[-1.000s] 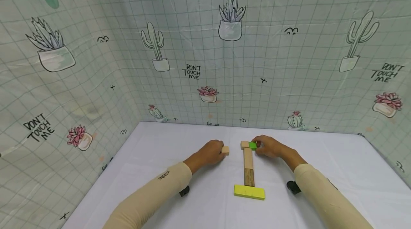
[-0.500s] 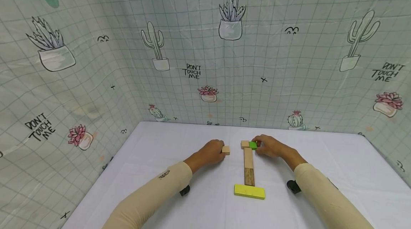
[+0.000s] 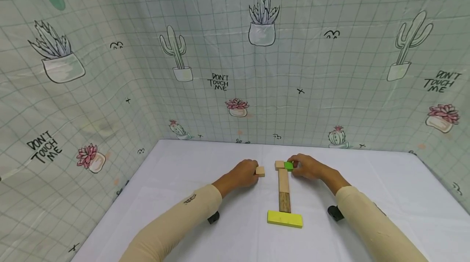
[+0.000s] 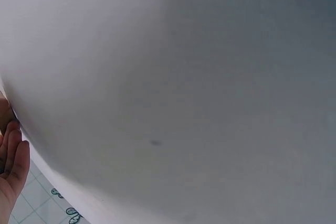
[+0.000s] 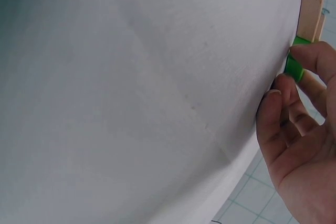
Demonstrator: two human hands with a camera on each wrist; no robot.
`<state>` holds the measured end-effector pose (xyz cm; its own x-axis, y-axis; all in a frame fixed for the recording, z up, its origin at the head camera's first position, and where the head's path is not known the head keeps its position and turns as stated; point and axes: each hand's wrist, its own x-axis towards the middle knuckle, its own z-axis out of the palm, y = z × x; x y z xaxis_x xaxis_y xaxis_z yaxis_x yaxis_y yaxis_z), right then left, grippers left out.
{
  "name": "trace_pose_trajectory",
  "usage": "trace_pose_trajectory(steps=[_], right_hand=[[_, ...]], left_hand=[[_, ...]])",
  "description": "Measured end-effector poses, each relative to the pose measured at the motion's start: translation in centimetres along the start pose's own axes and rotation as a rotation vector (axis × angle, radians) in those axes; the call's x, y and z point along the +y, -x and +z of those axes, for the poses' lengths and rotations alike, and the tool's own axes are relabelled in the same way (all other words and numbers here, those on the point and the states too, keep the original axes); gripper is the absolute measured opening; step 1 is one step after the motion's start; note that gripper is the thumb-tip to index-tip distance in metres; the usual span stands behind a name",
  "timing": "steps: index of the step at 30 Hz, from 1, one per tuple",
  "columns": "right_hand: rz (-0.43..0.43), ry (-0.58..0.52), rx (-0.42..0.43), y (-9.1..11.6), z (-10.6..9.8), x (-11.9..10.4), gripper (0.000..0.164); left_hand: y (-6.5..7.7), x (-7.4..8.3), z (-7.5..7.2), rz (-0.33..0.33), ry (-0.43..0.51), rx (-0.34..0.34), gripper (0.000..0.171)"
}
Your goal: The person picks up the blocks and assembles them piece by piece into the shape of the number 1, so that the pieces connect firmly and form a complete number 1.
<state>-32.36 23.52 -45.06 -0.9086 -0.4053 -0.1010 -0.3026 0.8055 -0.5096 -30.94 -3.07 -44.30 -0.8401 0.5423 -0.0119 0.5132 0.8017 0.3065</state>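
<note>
My left hand grips a small plain wooden block, which juts out from its fingers on the right. A short gap parts that block from another plain wooden block at the top of a block layout. Beside the latter sits a green block, pinched between the thumb and fingers of my right hand. In the right wrist view the fingers partly cover the green block. Only fingers of the left hand show at the edge of the left wrist view; its block is hardly visible there.
Below the top blocks runs a pale wooden block, then a darker grained block. A yellow block lies crosswise at the near end. All lie on a white-covered table, with a cactus-print cloth behind.
My left hand has shifted slightly right with its wooden block, narrowing the gap to the layout. The right hand stays on the green block.
</note>
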Motion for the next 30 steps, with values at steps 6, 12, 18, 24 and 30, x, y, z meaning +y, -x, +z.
trace_pose_trajectory(steps=[6,12,18,24,30], right_hand=[[0.002,0.004,0.000,0.13,-0.13,-0.19,0.039],[0.000,0.008,-0.001,0.08,-0.15,-0.13,0.040],[0.003,-0.002,-0.002,0.00,-0.01,-0.12,0.040],[0.019,-0.006,-0.007,0.04,0.00,-0.23,0.040],[0.019,-0.002,-0.002,0.09,0.03,-0.21,0.039]], left_hand=[[-0.02,0.33,-0.08,0.009,0.014,0.008,0.020],[-0.08,0.60,-0.06,0.010,0.021,0.021,0.020],[-0.32,0.61,0.11,-0.001,0.026,0.017,0.021],[-0.67,0.68,0.32,-0.009,0.022,0.022,0.023],[-0.82,1.02,0.32,-0.011,0.014,0.027,0.025]])
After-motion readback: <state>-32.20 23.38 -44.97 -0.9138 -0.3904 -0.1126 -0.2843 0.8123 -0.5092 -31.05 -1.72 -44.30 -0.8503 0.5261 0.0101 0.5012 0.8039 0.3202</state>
